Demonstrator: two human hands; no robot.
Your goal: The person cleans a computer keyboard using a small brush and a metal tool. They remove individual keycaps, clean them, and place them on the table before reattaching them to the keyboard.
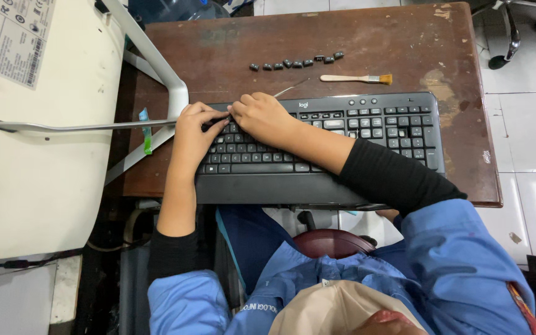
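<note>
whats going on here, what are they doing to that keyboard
A person in a blue jacket has both hands on a black keyboard on a worn brown table. The left hand and right hand meet over the upper left key rows, fingertips pressed together there. Whether they grip anything is hidden. Behind the keyboard lie a row of loose keycaps and a small brush.

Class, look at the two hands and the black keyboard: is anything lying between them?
Nothing visible. The left hand and right hand both rest directly on the keyboard at its upper-left keys. The loose keycaps and small brush lie farther back on the table.
</note>
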